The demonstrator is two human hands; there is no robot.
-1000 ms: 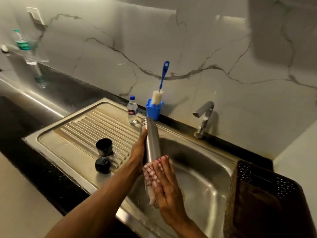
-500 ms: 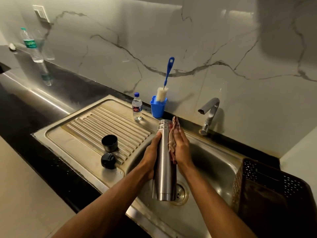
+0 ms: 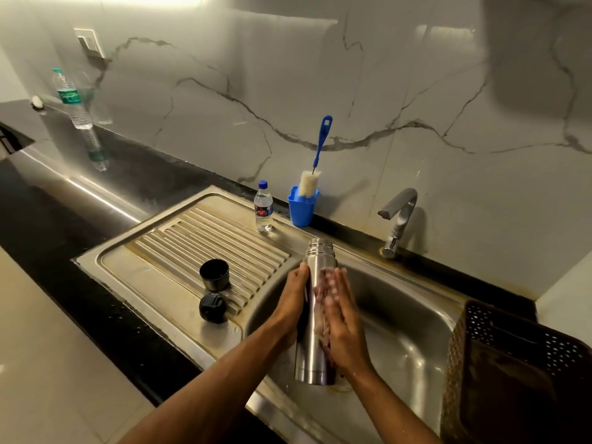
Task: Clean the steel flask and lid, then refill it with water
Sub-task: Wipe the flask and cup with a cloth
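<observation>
The steel flask (image 3: 315, 315) stands upright over the sink basin (image 3: 400, 315), its mouth uncovered. My left hand (image 3: 293, 302) grips its left side around the middle. My right hand (image 3: 344, 318) presses a pink-and-white cloth (image 3: 322, 302) flat against the flask's right side; motion blurs the cloth and fingers. The black cup lid (image 3: 214, 274) and the black stopper (image 3: 211, 307) sit on the ribbed drainboard (image 3: 224, 241) to the left.
A tap (image 3: 397, 219) stands behind the basin. A blue holder (image 3: 301, 208) with a blue-handled bottle brush (image 3: 315, 161) and a small water bottle (image 3: 263, 206) sit at the sink's back edge. A larger bottle (image 3: 71, 100) stands far left. A dark perforated basket (image 3: 519, 373) fills the right.
My right hand with the cloth has slid down from the flask's neck to its middle. The flask stays upright in my left hand.
</observation>
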